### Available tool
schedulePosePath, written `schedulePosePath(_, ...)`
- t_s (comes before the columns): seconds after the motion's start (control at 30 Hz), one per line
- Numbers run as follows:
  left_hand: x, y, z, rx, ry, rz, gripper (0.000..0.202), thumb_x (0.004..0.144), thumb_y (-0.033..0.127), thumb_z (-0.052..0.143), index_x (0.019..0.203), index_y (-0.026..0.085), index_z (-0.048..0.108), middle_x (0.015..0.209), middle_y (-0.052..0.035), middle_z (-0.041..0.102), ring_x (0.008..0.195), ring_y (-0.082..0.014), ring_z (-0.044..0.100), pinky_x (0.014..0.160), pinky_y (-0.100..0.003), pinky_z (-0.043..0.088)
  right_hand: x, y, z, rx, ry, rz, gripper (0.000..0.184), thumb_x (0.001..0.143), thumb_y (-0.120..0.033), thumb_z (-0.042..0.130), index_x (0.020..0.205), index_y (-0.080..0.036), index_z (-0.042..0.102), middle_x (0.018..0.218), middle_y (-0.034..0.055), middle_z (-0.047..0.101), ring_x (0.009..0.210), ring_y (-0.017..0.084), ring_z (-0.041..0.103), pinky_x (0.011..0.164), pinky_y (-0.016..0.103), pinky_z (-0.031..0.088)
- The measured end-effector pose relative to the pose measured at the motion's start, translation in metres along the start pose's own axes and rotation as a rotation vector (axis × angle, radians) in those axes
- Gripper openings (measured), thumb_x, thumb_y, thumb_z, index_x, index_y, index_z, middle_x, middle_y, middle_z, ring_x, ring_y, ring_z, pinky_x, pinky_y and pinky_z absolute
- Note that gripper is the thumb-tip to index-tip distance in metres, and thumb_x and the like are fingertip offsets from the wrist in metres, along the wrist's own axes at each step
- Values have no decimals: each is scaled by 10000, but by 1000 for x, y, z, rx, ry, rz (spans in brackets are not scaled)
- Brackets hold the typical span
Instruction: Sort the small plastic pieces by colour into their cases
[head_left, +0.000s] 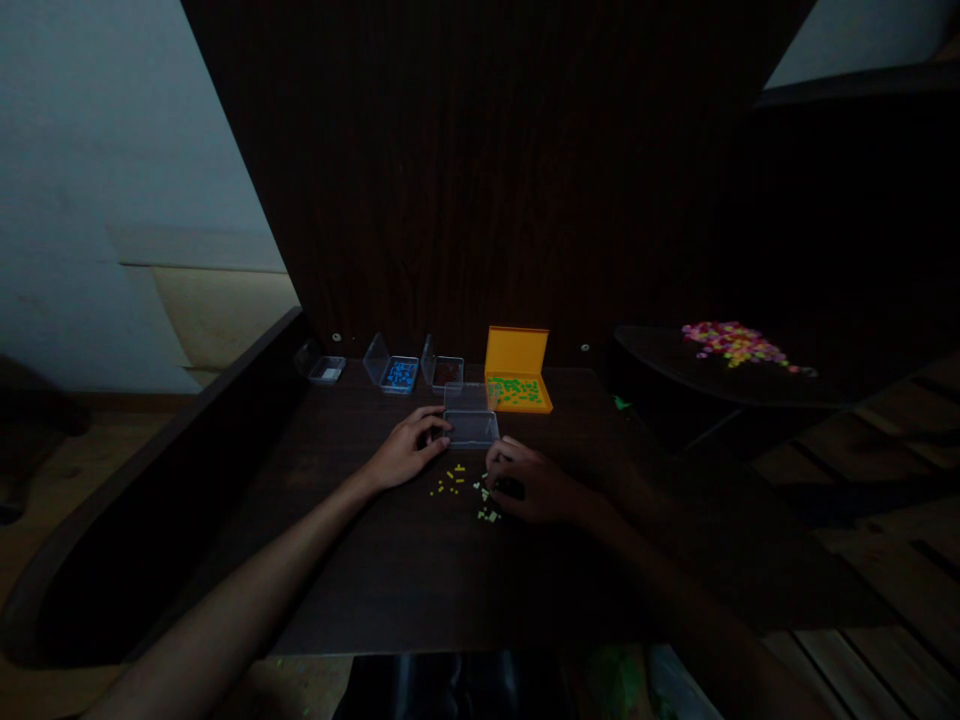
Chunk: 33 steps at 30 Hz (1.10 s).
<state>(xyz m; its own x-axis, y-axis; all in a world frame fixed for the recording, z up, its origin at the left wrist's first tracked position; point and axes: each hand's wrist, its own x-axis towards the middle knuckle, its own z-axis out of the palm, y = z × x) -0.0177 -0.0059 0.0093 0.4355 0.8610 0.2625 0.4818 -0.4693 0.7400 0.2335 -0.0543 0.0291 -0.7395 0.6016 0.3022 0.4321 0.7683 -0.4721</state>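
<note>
My left hand [409,448] rests on the dark table [360,560], its curled fingers touching the left side of a small clear plastic box [471,427] with its lid up. My right hand [529,482] lies just right of a scatter of tiny yellow beads [459,483], fingers bent down onto the beads at its edge; what it pinches is too small to make out. The clear box sits right behind the beads, between both hands.
Along the back edge stand an orange box [517,372] holding green beads, a clear box with blue beads [397,373], another clear box [446,370] and a small clear box [326,369]. A heap of pink and yellow beads [735,343] lies on a side table at right.
</note>
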Motion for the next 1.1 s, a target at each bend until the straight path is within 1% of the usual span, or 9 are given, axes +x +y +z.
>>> schedulePosePath(0.13,0,-1,1,-1,2,-3,238,850,366,575,985,195,670,1331,-100,528,698,-119,579,762,-347,532,0,2,1,-31,23,11,13,841,-178,600,841,-187,610,944,56,560,879,173,525,760,311,447)
schedulePosePath(0.23,0,-1,1,-6,1,-1,252,851,379,574,994,194,668,1337,-103,526,709,-122,579,773,-347,530,0,3,-1,-61,38,16,40,856,-199,587,839,-189,621,939,57,561,874,176,521,752,317,440)
schedulePosePath(0.37,0,-1,0,-16,-2,-6,250,851,374,575,996,193,670,1339,-105,523,726,-127,583,782,-346,526,-1,5,-4,-77,61,18,45,804,-146,600,779,-184,606,898,54,550,854,182,509,733,320,432)
schedulePosePath(0.43,0,-1,1,-20,-1,-9,247,851,370,576,995,192,669,1341,-105,520,730,-127,587,783,-347,526,-1,7,-4,-84,56,20,73,764,-114,610,781,-185,606,900,51,546,858,185,506,729,320,430)
schedulePosePath(0.53,0,-1,1,-20,-3,-4,252,849,371,581,1004,191,666,1342,-107,519,730,-128,589,777,-348,527,-2,8,-3,-94,47,21,107,748,-100,610,803,-191,611,918,53,550,869,188,504,735,324,431)
schedulePosePath(0.8,0,-2,0,1,-12,-8,246,857,363,569,1007,190,662,1344,-104,514,729,-126,587,778,-350,528,-2,10,-3,-112,24,53,29,820,-164,603,808,-189,595,925,59,563,878,183,511,759,320,434)
schedulePosePath(0.93,0,-2,1,-4,-6,-1,245,857,365,575,1008,192,662,1342,-102,516,733,-127,588,772,-340,525,-2,10,-4,-103,6,66,32,853,-185,576,823,-189,585,930,61,571,882,184,509,766,321,436)
schedulePosePath(1.1,0,-4,1,-6,-3,3,246,858,366,576,1007,192,666,1339,-105,518,740,-129,593,774,-340,524,-2,11,-3,-97,1,46,49,865,-191,566,819,-190,584,935,64,570,884,182,508,757,315,437)
